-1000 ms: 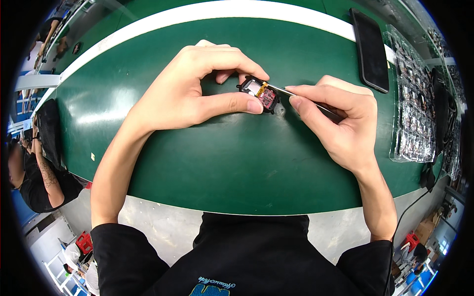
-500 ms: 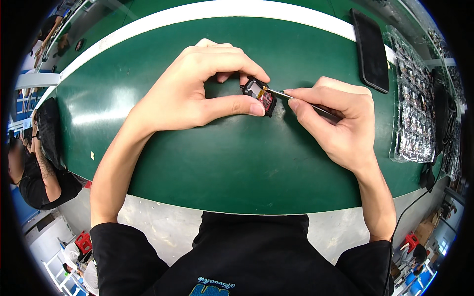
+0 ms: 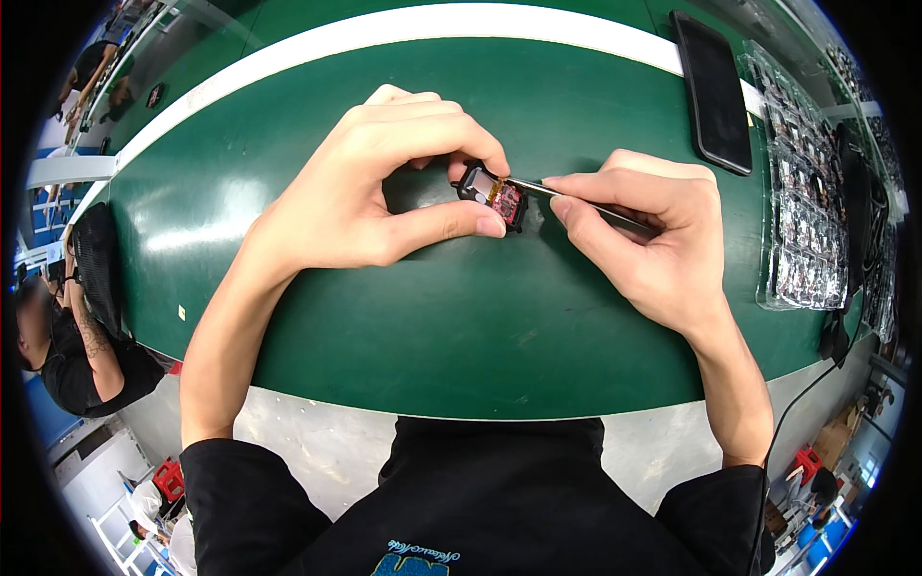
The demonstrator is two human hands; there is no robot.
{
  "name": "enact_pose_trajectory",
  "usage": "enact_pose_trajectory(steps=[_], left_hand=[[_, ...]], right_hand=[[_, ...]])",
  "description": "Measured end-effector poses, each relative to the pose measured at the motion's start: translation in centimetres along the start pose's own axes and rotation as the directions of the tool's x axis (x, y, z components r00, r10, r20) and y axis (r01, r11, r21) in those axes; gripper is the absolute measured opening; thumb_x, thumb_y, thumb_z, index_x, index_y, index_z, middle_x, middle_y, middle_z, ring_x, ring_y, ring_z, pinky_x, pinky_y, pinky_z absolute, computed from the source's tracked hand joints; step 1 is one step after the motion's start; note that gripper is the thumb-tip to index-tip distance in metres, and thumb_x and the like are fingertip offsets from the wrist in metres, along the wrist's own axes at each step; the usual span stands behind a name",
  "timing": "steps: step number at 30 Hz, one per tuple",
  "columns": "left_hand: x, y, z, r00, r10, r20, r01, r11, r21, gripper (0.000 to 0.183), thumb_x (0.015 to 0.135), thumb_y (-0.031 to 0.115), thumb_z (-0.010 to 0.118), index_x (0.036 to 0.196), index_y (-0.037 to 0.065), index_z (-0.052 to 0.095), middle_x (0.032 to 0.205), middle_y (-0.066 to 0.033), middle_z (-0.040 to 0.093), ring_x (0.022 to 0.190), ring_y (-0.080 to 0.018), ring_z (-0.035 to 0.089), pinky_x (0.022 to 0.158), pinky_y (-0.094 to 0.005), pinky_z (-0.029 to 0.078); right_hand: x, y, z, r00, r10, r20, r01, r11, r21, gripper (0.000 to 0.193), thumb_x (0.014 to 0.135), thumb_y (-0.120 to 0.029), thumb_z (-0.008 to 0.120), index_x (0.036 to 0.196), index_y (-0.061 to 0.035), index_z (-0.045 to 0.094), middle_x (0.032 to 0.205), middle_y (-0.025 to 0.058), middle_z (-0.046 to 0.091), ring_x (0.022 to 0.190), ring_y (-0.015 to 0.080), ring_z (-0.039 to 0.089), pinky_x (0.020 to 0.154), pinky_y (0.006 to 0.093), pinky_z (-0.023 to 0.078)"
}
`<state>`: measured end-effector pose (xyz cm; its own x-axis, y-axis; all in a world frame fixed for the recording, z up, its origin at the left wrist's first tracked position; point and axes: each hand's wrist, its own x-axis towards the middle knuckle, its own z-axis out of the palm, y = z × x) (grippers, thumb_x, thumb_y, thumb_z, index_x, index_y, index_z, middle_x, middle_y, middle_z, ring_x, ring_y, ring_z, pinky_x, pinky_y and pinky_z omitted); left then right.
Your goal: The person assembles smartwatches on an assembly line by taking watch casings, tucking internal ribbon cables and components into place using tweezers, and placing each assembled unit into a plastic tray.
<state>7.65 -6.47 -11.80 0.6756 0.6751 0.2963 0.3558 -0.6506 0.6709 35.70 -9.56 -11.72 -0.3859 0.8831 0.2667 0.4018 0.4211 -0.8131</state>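
Observation:
Between the thumb and fingers of my left hand (image 3: 384, 182) is a small black electronic device (image 3: 492, 197), its casing opened. Inside it show a silvery rectangular part, a strip of yellow-orange ribbon and a reddish circuit board. My right hand (image 3: 663, 216) pinches a thin metal tool (image 3: 600, 205), held like a pen; it looks like tweezers. The tool's tip reaches the upper edge of the device, by the ribbon; whether it touches is too small to tell. My right fingertips stay a little apart from the casing.
A black smartphone (image 3: 713, 91) lies at the far right of the green table (image 3: 461, 326). Beside it are clear plastic trays (image 3: 805, 211) of small parts. A black cable (image 3: 802, 394) hangs at the right edge. At the left, a person (image 3: 82, 355) sits near a black mesh bag (image 3: 96, 259).
My left hand has shifted slightly left with the device, which is turned a little. The tool has followed slightly left in my right hand and stays at the device's upper edge.

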Motion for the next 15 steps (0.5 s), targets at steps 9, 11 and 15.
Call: enact_pose_trajectory(steps=[9,11,15], left_hand=[[0.12,0.18,-0.04,1.000,-0.012,0.012,0.012,1.000,0.012,0.041,0.076,0.019,0.098,0.112,0.009,0.081,0.096,-0.0011,0.075,0.082,-0.0188,0.056,0.081,-0.0335,0.040],[0.13,0.27,0.07,0.999,-0.050,-0.006,0.050,0.999,0.006,0.046,0.074,0.019,0.099,0.115,0.010,0.081,0.092,0.0001,0.071,0.081,-0.0174,0.055,0.082,-0.0331,0.040],[0.05,0.30,0.55,0.996,-0.063,-0.066,0.064,0.998,0.009,0.049,0.072,0.018,0.101,0.117,0.010,0.081,0.089,0.0007,0.068,0.080,-0.0167,0.054,0.082,-0.0329,0.039]], right_hand=[[-0.07,0.50,0.15,0.995,-0.094,-0.021,0.094,0.996,-0.011,0.017,0.084,0.002,0.081,0.101,0.0020,0.087,0.064,0.0054,0.061,0.051,0.0096,0.050,0.048,0.0302,0.035],[-0.01,0.20,-0.49,0.997,-0.071,-0.019,0.071,0.997,-0.012,0.017,0.086,0.002,0.082,0.102,0.0019,0.087,0.064,0.0046,0.062,0.052,0.0087,0.051,0.049,0.0295,0.035],[0.08,0.34,-0.78,0.992,0.068,-0.104,-0.055,0.991,0.122,0.016,0.092,0.000,0.084,0.107,0.0020,0.087,0.069,0.0016,0.065,0.058,0.0049,0.053,0.053,0.0261,0.035]])
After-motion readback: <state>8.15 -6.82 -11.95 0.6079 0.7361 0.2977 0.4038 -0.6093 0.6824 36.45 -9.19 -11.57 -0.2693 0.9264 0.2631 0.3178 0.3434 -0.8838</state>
